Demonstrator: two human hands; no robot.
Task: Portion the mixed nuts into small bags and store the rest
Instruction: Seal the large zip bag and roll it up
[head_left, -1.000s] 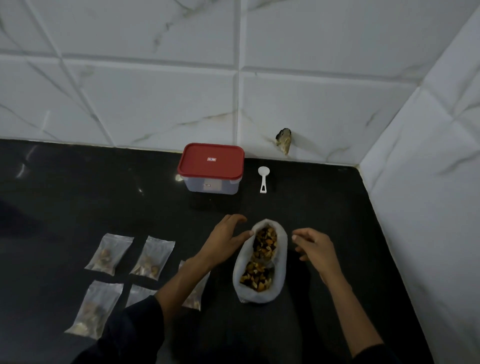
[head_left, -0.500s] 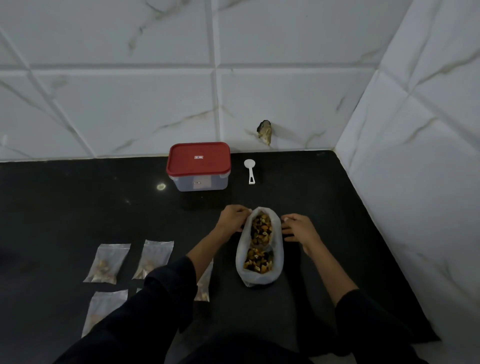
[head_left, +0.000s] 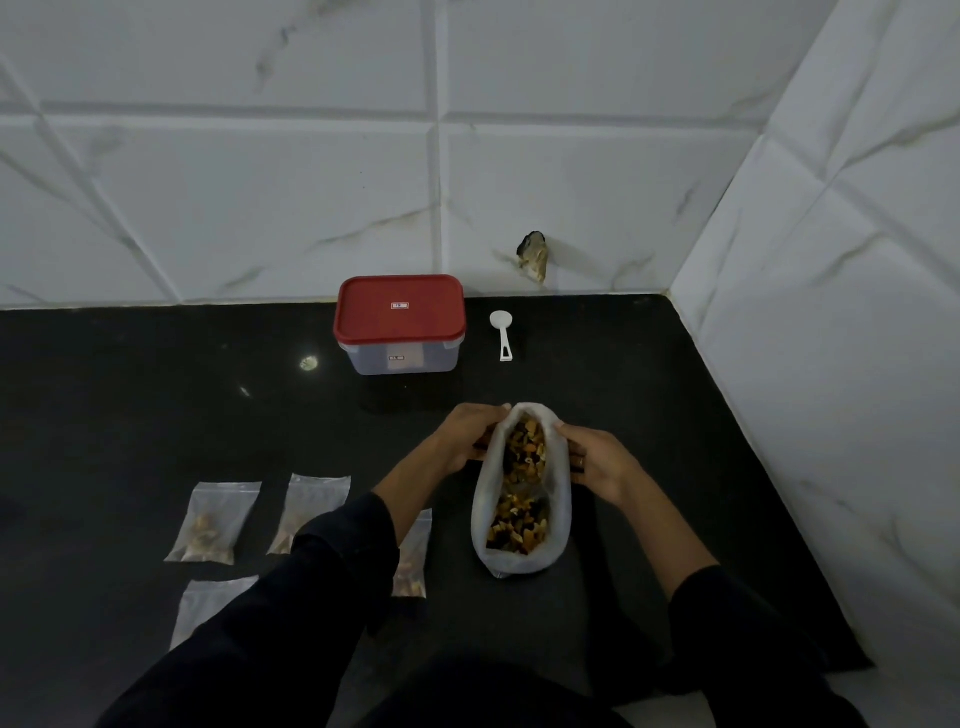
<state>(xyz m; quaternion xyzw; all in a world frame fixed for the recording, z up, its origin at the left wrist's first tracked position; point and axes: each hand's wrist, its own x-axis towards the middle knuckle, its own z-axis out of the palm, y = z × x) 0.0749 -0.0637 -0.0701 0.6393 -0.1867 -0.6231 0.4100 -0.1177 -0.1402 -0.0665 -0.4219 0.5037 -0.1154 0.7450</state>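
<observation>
**Both hands on the big nut bag, mouth held open**

The left hand (head_left: 470, 434) is curled against the left side of the large white bag (head_left: 558, 512), fingers wrapped round the upper edge near the mouth. The right hand (head_left: 597, 460) is set against the opposite side, fingers bent inward and gripping the bag wall; a ring is seen on one finger. Fingertip contact on the far side is hidden by the bag, so the exact pinch can't be told. Both dark sleeves are pushed up the forearms.

The bag is lying on the black countertop (head_left: 156, 415), mouth pointing toward the wall, bottom toward the person. Mixed nuts (head_left: 522, 525) are visible inside, in two clumps: one near the mouth, one near the bottom.

Left of the bag, small clear bags are laid flat on the counter, each with a small portion of nuts at its lower end: one at far left (head_left: 213, 522), one just beside it (head_left: 306, 512), a third (head_left: 413, 558) partly covered by the left sleeve. A fourth (head_left: 208, 608) is seen below the first, its contents not readable.

Further back, a clear container with a red lid (head_left: 400, 325) is placed near the wall, lid on. Just to its right a white scoop (head_left: 503, 335) is lying on the counter, bowl toward the wall, apart from the container.

Marbled white wall tiles (head_left: 260, 197) are behind and to the right; a chipped hole (head_left: 532, 257) is visible low in the back wall.
</observation>
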